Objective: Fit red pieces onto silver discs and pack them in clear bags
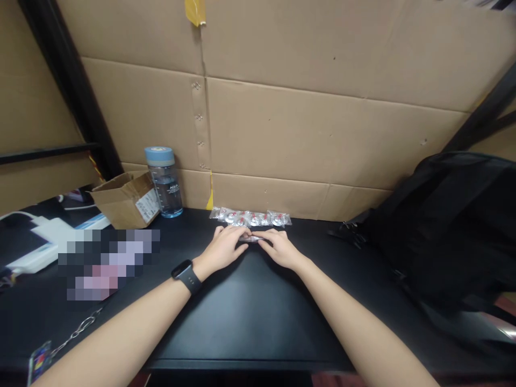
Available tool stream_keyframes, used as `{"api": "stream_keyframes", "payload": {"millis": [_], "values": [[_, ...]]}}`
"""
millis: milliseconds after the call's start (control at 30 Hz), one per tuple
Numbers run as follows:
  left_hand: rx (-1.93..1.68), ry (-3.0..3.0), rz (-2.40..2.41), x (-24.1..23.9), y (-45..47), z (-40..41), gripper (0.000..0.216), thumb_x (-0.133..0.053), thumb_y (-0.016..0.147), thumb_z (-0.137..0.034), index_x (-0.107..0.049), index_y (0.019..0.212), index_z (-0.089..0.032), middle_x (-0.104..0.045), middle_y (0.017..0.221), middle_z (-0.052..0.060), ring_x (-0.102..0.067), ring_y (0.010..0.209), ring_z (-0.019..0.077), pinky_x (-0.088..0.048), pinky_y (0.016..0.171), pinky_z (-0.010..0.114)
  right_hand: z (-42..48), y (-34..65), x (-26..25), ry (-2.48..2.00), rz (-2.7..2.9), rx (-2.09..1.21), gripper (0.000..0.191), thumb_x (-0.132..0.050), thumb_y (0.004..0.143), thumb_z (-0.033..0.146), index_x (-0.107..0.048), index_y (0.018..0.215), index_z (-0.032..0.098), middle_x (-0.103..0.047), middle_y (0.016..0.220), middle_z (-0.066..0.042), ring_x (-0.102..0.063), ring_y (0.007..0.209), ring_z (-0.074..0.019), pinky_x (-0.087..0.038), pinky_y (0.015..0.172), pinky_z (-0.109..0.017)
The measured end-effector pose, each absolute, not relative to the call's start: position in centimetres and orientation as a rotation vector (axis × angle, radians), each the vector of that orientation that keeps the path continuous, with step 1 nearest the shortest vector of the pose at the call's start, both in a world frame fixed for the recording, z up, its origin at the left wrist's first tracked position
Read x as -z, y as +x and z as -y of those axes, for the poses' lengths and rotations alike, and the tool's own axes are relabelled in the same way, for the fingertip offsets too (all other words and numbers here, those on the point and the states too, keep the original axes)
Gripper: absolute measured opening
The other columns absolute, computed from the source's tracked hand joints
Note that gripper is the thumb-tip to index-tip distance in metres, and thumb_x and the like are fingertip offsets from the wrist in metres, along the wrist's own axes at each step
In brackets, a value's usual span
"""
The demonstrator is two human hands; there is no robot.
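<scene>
At the far side of the black table, my left hand [224, 248] and my right hand [281, 248] meet, fingers and thumbs closed on either end of a small clear plastic packet [253, 239]. Its contents are mostly covered by my fingers. Just beyond, several similar clear packets [255, 218] lie in a row against the cardboard, each with something shiny and red marks inside. A dark smartwatch [186, 276] is on my left wrist.
A cardboard wall [282, 134] rises behind the black tabletop [250, 317]. To the left stand a water bottle [167, 191], an opened cardboard box [121, 201], a white power strip [36, 258] and a chained keyring charm [40, 360]. A black backpack [443, 231] fills the right side.
</scene>
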State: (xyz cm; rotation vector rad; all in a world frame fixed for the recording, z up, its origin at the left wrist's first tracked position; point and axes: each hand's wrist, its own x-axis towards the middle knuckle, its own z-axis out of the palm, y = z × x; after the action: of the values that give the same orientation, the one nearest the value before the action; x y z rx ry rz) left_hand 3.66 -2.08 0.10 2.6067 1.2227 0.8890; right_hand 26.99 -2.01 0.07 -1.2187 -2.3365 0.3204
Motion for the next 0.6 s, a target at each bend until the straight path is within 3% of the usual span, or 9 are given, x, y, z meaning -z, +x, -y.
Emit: {"api": "stream_keyframes", "payload": {"millis": [200,300,467,600], "values": [[-0.800,2.490,-1.365,-1.2,1.1,0.2,0.038,-0.061,0.093,-0.030,-0.051,0.130,-0.030,-0.077,0.100,-0.001,-0.071,0.099,0.0240,-0.036,0.092,0.036,2.3,27.3,-0.8,-1.287,2.226,-0.381,0.041,-0.045,0.105,0.046,-0.054,0.141,0.030,-0.075,0.115,-0.005,-0.065,0.111,-0.0252,-0.034,0.106,-0.047],[-0.662,2.383,-1.531,-1.8,-1.7,-1.1,0.036,-0.066,0.088,-0.030,-0.053,0.120,-0.028,-0.078,0.093,-0.002,-0.072,0.095,0.0247,-0.038,0.087,0.033,2.2,27.8,-0.9,-1.288,2.213,-0.381,0.037,-0.048,0.103,0.044,-0.055,0.136,0.029,-0.075,0.114,-0.004,-0.065,0.111,-0.0244,-0.033,0.107,-0.048],[-0.742,2.355,-1.891,-0.6,-4.3,-3.5,0.013,-0.055,0.092,-0.031,-0.057,0.102,-0.024,-0.076,0.096,0.003,-0.070,0.095,0.0284,-0.036,0.089,0.040,1.7,28.4,-0.5,-1.268,2.230,-0.353,0.032,-0.054,0.100,0.039,-0.058,0.130,0.027,-0.074,0.113,-0.005,-0.065,0.110,-0.0242,-0.036,0.104,-0.047],[-0.812,2.324,-1.904,0.9,-4.1,-4.2,0.022,-0.047,0.096,-0.031,-0.065,0.108,-0.028,-0.073,0.116,0.005,-0.064,0.113,0.0292,-0.035,0.095,0.045,1.8,28.3,-0.3,-1.309,2.250,-0.321,0.023,-0.055,0.099,0.035,-0.067,0.116,0.025,-0.073,0.114,-0.007,-0.064,0.111,-0.0249,-0.039,0.101,-0.047]]}}
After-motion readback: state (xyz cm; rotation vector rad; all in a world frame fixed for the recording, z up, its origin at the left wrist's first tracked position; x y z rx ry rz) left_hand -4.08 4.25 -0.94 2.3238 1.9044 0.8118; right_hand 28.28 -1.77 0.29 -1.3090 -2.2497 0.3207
